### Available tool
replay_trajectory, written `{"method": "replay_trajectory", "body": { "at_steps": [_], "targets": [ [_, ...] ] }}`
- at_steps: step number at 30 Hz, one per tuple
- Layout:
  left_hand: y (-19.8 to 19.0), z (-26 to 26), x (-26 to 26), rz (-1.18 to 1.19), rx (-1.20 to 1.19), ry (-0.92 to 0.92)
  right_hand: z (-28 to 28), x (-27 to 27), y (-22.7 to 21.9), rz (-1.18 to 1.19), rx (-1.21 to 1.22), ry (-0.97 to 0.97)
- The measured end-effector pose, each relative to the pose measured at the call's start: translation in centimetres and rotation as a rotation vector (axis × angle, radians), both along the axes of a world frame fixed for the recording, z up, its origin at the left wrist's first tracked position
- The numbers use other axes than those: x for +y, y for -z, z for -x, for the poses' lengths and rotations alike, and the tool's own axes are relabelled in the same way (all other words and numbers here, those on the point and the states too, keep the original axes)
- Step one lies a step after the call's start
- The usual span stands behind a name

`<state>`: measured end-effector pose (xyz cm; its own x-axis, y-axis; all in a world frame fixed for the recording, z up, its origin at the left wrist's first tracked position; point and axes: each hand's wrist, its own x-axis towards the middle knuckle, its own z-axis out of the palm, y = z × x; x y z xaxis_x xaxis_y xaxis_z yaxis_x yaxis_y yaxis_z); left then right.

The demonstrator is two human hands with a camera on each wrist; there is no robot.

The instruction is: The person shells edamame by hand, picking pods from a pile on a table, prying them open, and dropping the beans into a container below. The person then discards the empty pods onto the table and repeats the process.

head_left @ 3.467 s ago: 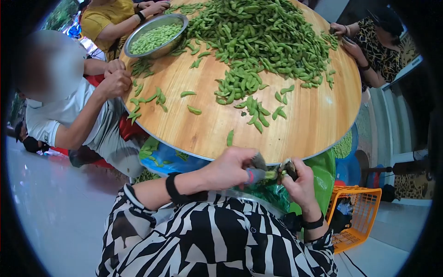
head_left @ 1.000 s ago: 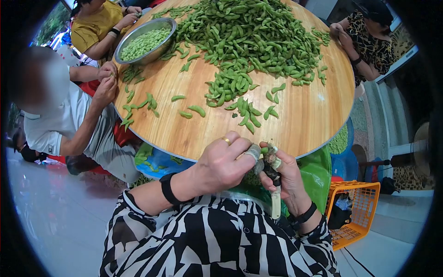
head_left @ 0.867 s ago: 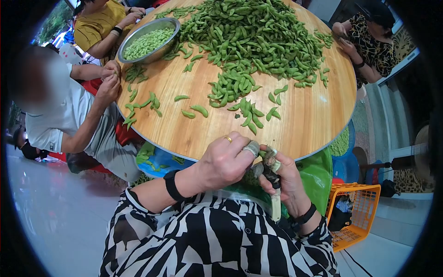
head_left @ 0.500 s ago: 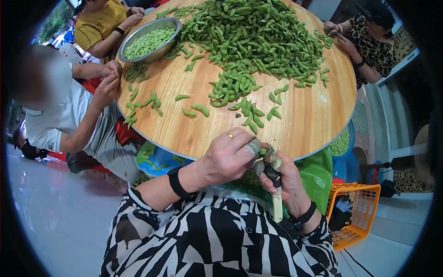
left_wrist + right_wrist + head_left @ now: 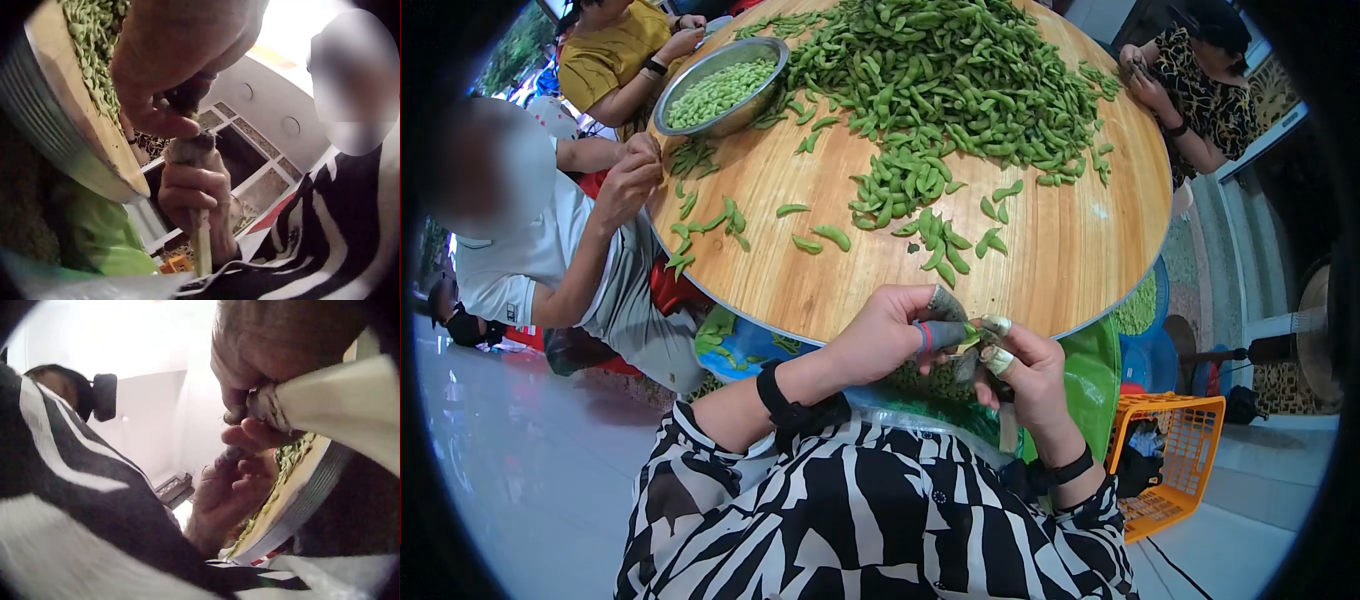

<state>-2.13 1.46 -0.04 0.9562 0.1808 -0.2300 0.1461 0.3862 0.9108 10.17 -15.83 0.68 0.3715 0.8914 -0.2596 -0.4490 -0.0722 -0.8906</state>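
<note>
In the head view my left hand [image 5: 880, 340], its thumb and forefinger wrapped in grey, pinches a green soybean pod [image 5: 973, 337] at the table's front edge. My right hand [image 5: 1040, 385] meets it there, pale wraps on thumb and forefinger. A tool with a pale flat handle [image 5: 1008, 428] hangs down from the right palm; its working end is hidden among the fingers. The left wrist view shows that handle [image 5: 202, 240] below the curled right fingers [image 5: 190, 187]. Close up in the right wrist view, the pale handle [image 5: 350, 403] has wrapping at its neck.
A large heap of soybean pods [image 5: 970, 90] covers the back of the round wooden table [image 5: 800, 290]. A metal bowl [image 5: 780, 75] of shelled beans stands at the left. Below are a green bag [image 5: 1090, 375] and an orange crate [image 5: 1200, 460]. Several people sit around.
My left hand has turned, bringing its wrapped thumb and forefinger into sight. The right thumb has risen to the pod. A lone pod seen earlier near the front edge is gone from there.
</note>
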Motion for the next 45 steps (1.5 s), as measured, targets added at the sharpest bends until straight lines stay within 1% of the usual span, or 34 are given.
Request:
{"method": "replay_trajectory", "body": {
  "at_steps": [1, 2, 3, 4, 5, 6, 7, 9, 13, 14, 15, 16, 17, 19, 20, 22, 23, 24, 25, 26, 27, 28, 30, 31, 32, 33, 34, 35, 36, 37, 38, 39, 43, 45],
  "targets": [
    [0.0, 0.0, -0.1, -0.150, 0.019, -0.007, 0.1, -0.1, 0.1, 0.024, -0.147, 0.023],
    [-0.2, 0.0, -0.3, -0.151, 0.018, -0.005, 0.2, 0.0, 0.1, 0.046, -0.296, 0.045],
    [-0.6, 0.0, -0.5, -0.193, 0.031, 0.016, 0.5, 0.2, -0.2, 0.096, -0.288, 0.090],
    [-0.7, 0.2, -0.7, -0.234, 0.046, 0.036, 0.5, 0.3, 0.2, 0.096, -0.287, 0.090],
    [-0.3, 0.3, -1.0, -0.234, 0.049, 0.038, 0.5, 0.4, 1.1, 0.048, -0.515, 0.117],
    [0.3, 0.4, -1.3, -0.283, -0.040, 0.034, 0.4, 0.5, 1.5, 0.000, -0.742, 0.144],
    [0.7, 0.4, -1.5, -0.333, -0.130, 0.030, 0.5, 0.5, 1.3, 0.001, -0.741, 0.146],
    [0.9, 0.5, -1.4, -0.360, -0.088, 0.044, 0.6, 0.6, 0.5, 0.065, -0.978, 0.127],
    [0.3, 0.6, -1.6, -0.374, 0.005, 0.054, 0.3, 0.5, 0.5, 0.107, -0.983, 0.092],
    [0.5, 0.6, -1.6, -0.374, 0.005, 0.051, 0.2, 0.4, 0.9, 0.067, -1.032, 0.186],
    [0.9, 0.6, -1.7, -0.347, -0.034, -0.031, 0.2, 0.4, 1.1, 0.024, -1.080, 0.277],
    [1.1, 0.6, -1.6, -0.319, -0.073, -0.111, 0.2, 0.3, 1.0, 0.021, -1.080, 0.272],
    [1.0, 0.7, -1.5, -0.318, -0.070, -0.113, 0.3, -0.1, 0.7, -0.005, -1.096, 0.218],
    [0.6, 0.9, -1.2, -0.586, -0.045, -0.072, 0.7, -0.3, -0.2, -0.012, -1.103, 0.108],
    [0.2, 0.9, -1.5, -0.586, -0.046, -0.069, 0.8, -0.1, -0.1, -0.009, -1.104, 0.111],
    [-0.5, 1.0, -2.1, -0.766, -0.101, -0.076, 0.9, 0.3, 0.4, -0.007, -1.023, 0.056],
    [-0.4, 1.0, -2.0, -0.767, -0.101, -0.080, 0.8, 0.1, -0.1, 0.068, -0.941, 0.020],
    [-0.5, 1.1, -2.0, -0.812, -0.181, -0.038, 0.6, 0.0, 0.1, 0.061, -0.942, 0.013],
    [-0.5, 1.3, -1.9, -0.856, -0.259, 0.006, 0.3, -0.3, 0.4, 0.045, -0.868, -0.021],
    [-0.4, 1.5, -1.8, -0.861, -0.255, -0.001, 0.2, -0.4, 0.7, 0.029, -0.795, -0.055],
    [-0.2, 1.6, -1.7, -0.909, -0.299, 0.060, 0.3, -0.4, 0.6, 0.013, -0.766, -0.070],
    [-0.2, 1.6, -1.6, -0.955, -0.343, 0.122, 0.0, -0.4, 0.8, 0.005, -0.767, -0.075],
    [-0.4, 1.7, -1.4, -0.959, -0.364, 0.143, -0.6, -0.6, 1.6, -0.004, -0.708, -0.160],
    [-0.5, 1.7, -1.2, -0.957, -0.404, 0.161, -0.6, -0.6, 1.7, 0.028, -0.659, -0.158],
    [-0.6, 1.6, -1.0, -0.955, -0.445, 0.178, -0.5, -0.5, 1.5, 0.024, -0.663, -0.160],
    [-0.4, 1.4, -0.4, -0.959, -0.447, 0.173, -0.4, -0.3, 1.1, 0.025, -0.727, -0.222],
    [-0.1, 1.2, 0.8, -1.130, -0.434, 0.059, -0.3, -0.3, 0.7, 0.026, -0.789, -0.286],
    [0.4, 1.0, 2.2, -1.299, -0.415, -0.059, -0.4, -0.4, 0.3, -0.014, -0.783, -0.347],
    [1.0, 0.7, 4.3, -1.443, -0.427, -0.133, -0.4, -0.3, 0.5, -0.016, -0.784, -0.351],
    [0.5, 1.1, 5.8, -1.657, -0.302, -0.183, -0.5, -0.3, 0.9, -0.077, -0.837, -0.388],
    [1.1, 1.5, 7.6, -1.636, -0.254, -0.178, -0.6, -0.3, 1.1, -0.138, -0.891, -0.423],
    [1.7, 2.1, 9.2, -1.614, -0.207, -0.171, -0.5, -0.3, 1.2, -0.132, -0.875, -0.445],
    [0.6, 6.8, 12.8, -1.713, 0.045, -0.133, -0.6, -1.1, 1.7, -0.101, -0.927, -0.418],
    [-0.8, 8.8, 14.5, -1.773, 0.579, -0.101, -0.7, -1.8, 1.3, 0.127, -0.608, -0.340]
  ]
}}
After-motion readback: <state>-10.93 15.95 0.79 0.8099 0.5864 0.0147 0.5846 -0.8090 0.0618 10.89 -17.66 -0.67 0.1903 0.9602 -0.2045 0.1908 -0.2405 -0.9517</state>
